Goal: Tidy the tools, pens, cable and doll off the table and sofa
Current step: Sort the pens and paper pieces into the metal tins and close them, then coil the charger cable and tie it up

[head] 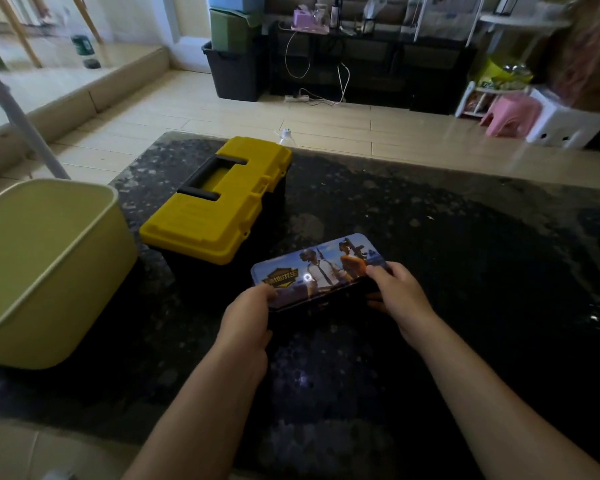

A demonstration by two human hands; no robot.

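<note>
Both hands are engaged on one item. The left hand [253, 306] pinches the near-left corner of a printed tin pencil case [319, 268], thumb on the lid and fingers beneath. The right hand [400, 289] grasps the case's right end the same way. The case sits between the hands, low over the dark speckled table [465, 237]; contact with the table cannot be confirmed. Its lid carries glossy game artwork and appears down or nearly so; whether it is latched cannot be told. Judged step: the pens stage, with the case being closed or readied for removal. The next move calls for a level two-handed carry. Beyond the left hand stands a closed yellow toolbox [219, 202], and further left a pale green bin [49, 271].
</note>
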